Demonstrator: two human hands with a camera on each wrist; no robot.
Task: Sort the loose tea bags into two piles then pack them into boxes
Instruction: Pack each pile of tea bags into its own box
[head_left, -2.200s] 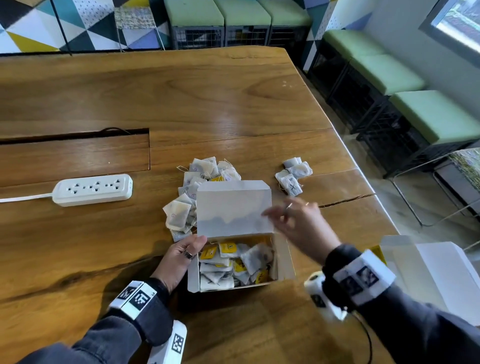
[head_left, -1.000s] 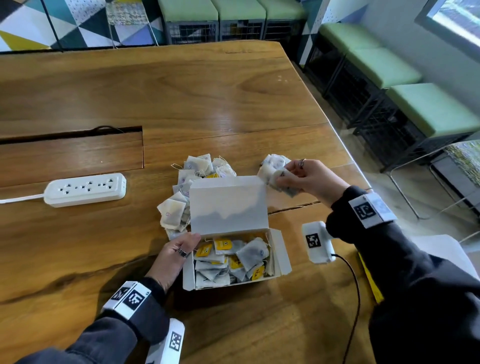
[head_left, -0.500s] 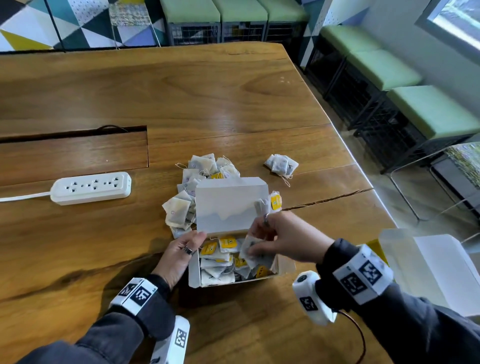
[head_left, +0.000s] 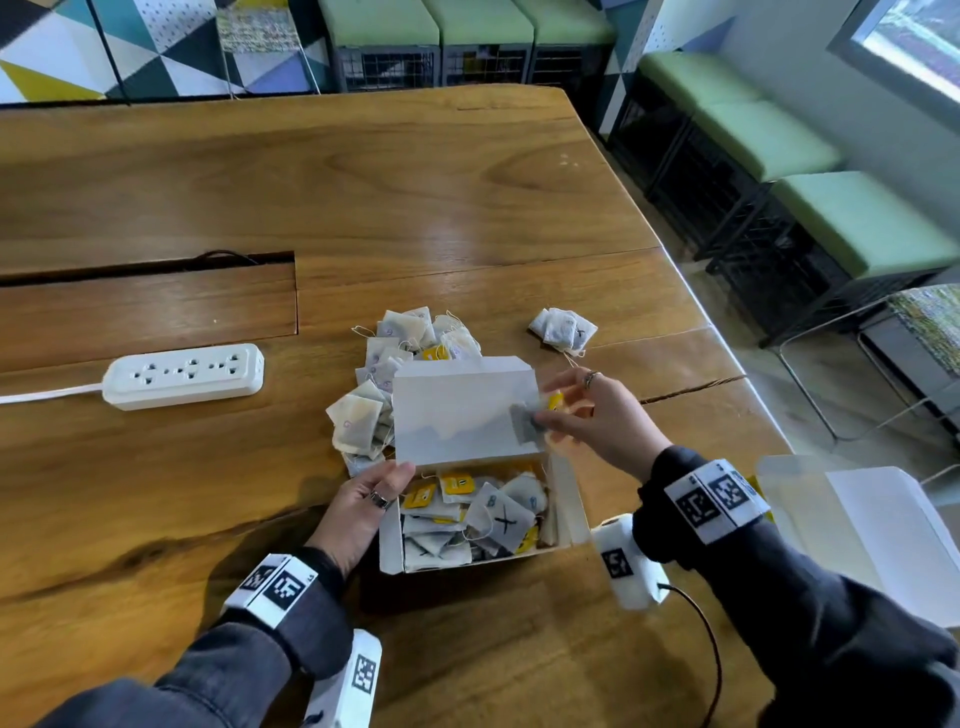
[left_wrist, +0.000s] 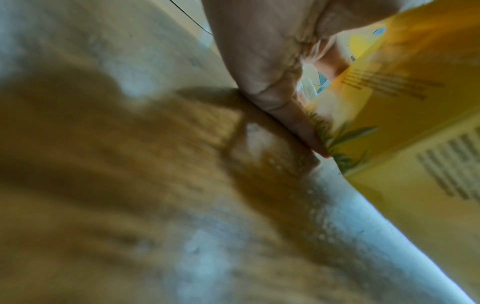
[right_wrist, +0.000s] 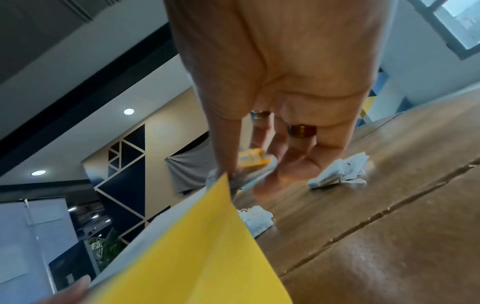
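An open box (head_left: 569, 512) with its lid raised stands near the table's front edge, and several tea bags (head_left: 498, 519) lie in it. My left hand (head_left: 387, 486) grips the box's left wall; in the left wrist view its finger (left_wrist: 283, 111) lies against the yellow box (left_wrist: 405, 115). My right hand (head_left: 543, 415) hovers at the lid's right edge and pinches a tea bag (head_left: 525, 425) with a yellow tag (right_wrist: 250, 158). A large pile of tea bags (head_left: 387, 364) lies behind the box. A small pile (head_left: 563, 327) lies further right.
A white power strip (head_left: 182, 374) with its cable lies to the left on the wooden table (head_left: 363, 197). A second open box (head_left: 872, 530) sits at the table's right edge. A crack (head_left: 691, 389) runs across the table near my right hand.
My right hand fetched tea bags from the small pile, lowered them into the box, and has now risen to the lid's right edge with one bag. The left hand stayed on the box.
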